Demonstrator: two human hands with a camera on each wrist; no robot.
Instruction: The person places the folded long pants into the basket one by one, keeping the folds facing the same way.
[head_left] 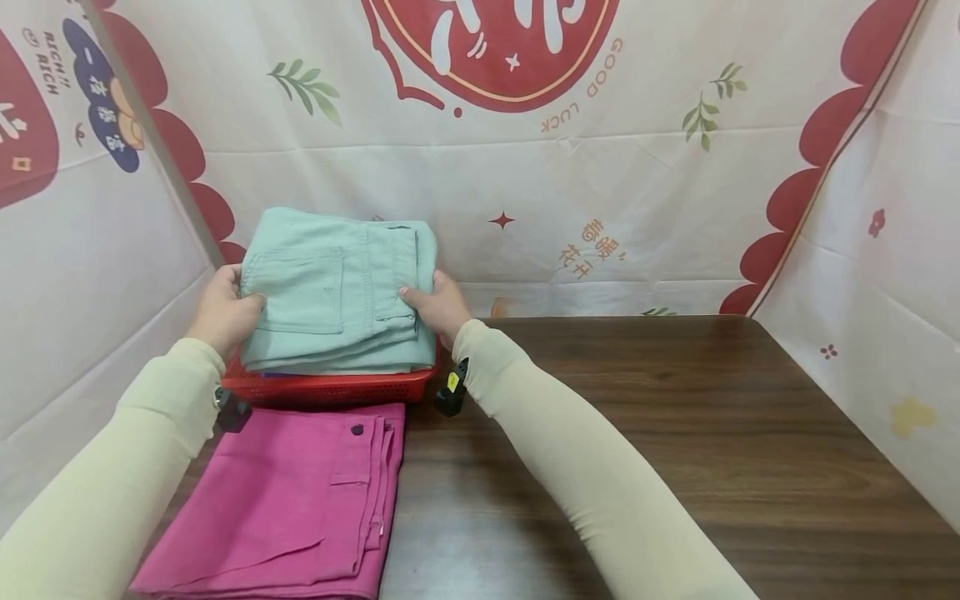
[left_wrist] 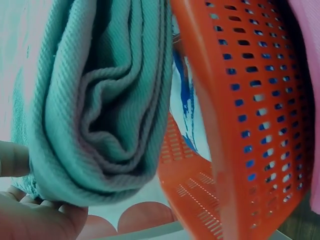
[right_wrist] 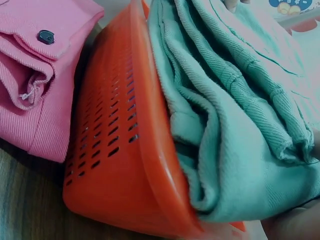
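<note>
Both hands hold a folded pale green garment (head_left: pixel 300 283) with stitched pockets, over a red plastic basket (head_left: pixel 337 388). My left hand (head_left: pixel 227 310) grips its left side, thumb on top and fingers underneath. On the opposite side my right hand (head_left: pixel 442 308) pinches it, the thumb lying on the upper face. The left wrist view shows the thick rolled layers of the garment (left_wrist: pixel 100 110) close beside the basket rim (left_wrist: pixel 200 75). Inside the basket some white and blue fabric (left_wrist: pixel 187 105) shows. In the right wrist view the garment (right_wrist: pixel 235 130) overlaps the rim.
A folded pink garment (head_left: pixel 285 500) with a dark button lies on the brown wooden table (head_left: pixel 637 450), in front of the basket. Printed white cloth walls (head_left: pixel 525 192) stand behind and at both sides of the table.
</note>
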